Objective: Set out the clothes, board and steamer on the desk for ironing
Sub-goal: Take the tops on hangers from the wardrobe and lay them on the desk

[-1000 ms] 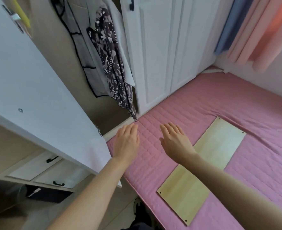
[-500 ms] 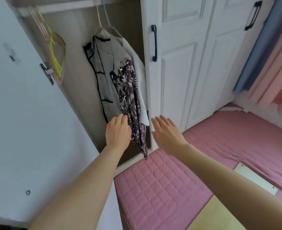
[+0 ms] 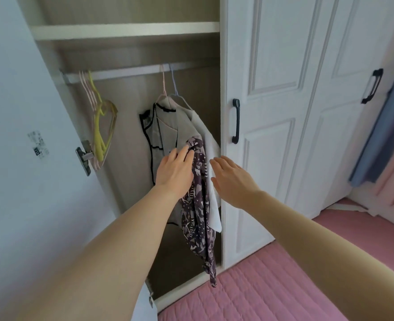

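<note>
Head view: left hand [image 3: 175, 172] rests loose fingers [image 3: 183, 155] on the hanging clothes [image 3: 198, 216], right hand [image 3: 230, 179] spread and empty beside them, apparently to lift them off the rail [image 3: 126, 72].

Two hands: my left hand [image 3: 175, 172] and right hand [image 3: 232, 181]. Three hanging garments: grey vest [image 3: 166, 130], white top [image 3: 211, 144], purple patterned garment [image 3: 198, 205]. Two hangers holding them: pink hanger [image 3: 163, 82], blue hanger [image 3: 174, 82]. Two black door handles [image 3: 236, 121] [image 3: 372, 85]. Empty hangers [image 3: 101, 126] too bunched to count.

Home bedroom: open white wardrobe [image 3: 272, 112], hanging clothes [image 3: 198, 181], pink quilted bed [image 3: 272, 293], curtains [image 3: 386, 135].
</note>
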The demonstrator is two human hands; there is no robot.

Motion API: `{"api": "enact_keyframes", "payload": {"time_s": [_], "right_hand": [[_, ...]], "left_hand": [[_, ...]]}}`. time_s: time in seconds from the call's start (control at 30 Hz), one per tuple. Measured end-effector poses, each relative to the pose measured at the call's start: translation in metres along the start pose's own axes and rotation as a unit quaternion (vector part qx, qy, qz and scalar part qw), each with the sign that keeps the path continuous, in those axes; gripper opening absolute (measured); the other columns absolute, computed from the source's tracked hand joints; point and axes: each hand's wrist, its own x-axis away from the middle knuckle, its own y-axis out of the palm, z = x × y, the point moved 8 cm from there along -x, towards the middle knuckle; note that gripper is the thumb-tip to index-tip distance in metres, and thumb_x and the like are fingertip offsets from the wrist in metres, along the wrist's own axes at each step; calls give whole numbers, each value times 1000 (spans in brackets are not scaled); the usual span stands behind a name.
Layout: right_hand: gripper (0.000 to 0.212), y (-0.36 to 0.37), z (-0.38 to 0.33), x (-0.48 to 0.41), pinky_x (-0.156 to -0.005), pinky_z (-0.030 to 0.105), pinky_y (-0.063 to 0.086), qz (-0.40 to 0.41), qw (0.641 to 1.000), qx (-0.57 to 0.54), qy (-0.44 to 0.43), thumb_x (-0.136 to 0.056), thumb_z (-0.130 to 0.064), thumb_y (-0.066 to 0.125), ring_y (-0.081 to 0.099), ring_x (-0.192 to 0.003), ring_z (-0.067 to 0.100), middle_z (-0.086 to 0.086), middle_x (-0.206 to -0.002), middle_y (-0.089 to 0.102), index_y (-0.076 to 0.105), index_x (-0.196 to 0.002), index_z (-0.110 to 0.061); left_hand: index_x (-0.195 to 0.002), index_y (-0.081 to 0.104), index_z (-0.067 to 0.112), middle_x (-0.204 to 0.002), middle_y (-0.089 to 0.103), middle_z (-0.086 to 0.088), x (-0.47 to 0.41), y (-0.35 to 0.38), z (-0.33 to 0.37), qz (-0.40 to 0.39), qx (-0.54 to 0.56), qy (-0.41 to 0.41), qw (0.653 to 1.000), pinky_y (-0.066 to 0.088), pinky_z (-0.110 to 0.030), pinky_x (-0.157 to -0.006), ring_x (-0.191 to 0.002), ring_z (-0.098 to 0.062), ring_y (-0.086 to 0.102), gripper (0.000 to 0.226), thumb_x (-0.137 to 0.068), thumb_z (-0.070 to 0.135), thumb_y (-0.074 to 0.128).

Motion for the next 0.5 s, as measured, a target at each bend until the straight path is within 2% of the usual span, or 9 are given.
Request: {"api": "enact_keyframes", "payload": {"time_s": [0.1,0.23,0.33,0.4,0.5], "right_hand": [[36,-5,8,-26,-97,32,48,5,1000,-4,-16,-96,-16,50,50,-118,27,12,-124,56,50,-128,-1],[46,-7,20,-58,-93,32,52,20,1000,-9,-15,-94,-13,55,51,-119,27,12,-129,54,43,-135,1],[46,-4,29,-78,-98,34,48,27,999,22,-16,-92,-8,54,52,-117,29,15,-131,52,44,-136,2],[43,-1,29,-89,-107,37,39,15,997,70,-42,-94,-7,47,46,-122,30,18,-138,45,45,-136,3],[41,4,31,-100,-109,38,34,12,994,99,-49,-95,-9,42,41,-125,31,19,-140,39,46,-134,2]], "left_hand": [[-150,21,17,-159,16,-3,-28,-10,-3,7,-5,9,1000,28,-41,-113,-142,-28,21,62,-95,24,50],[-150,19,19,-159,13,-2,-62,-14,-4,7,-22,27,999,27,-41,-112,-142,-29,20,66,-93,18,53],[-149,20,22,-159,12,-1,-82,-11,-7,7,-33,37,999,29,-42,-110,-141,-28,22,69,-91,17,56],[-148,24,24,-159,13,0,-92,-10,-7,9,-28,41,999,30,-43,-110,-140,-28,24,63,-92,17,53],[-142,36,22,-160,11,1,-102,-8,-7,6,-25,51,998,31,-44,-109,-140,-27,23,46,-97,25,45]]}}
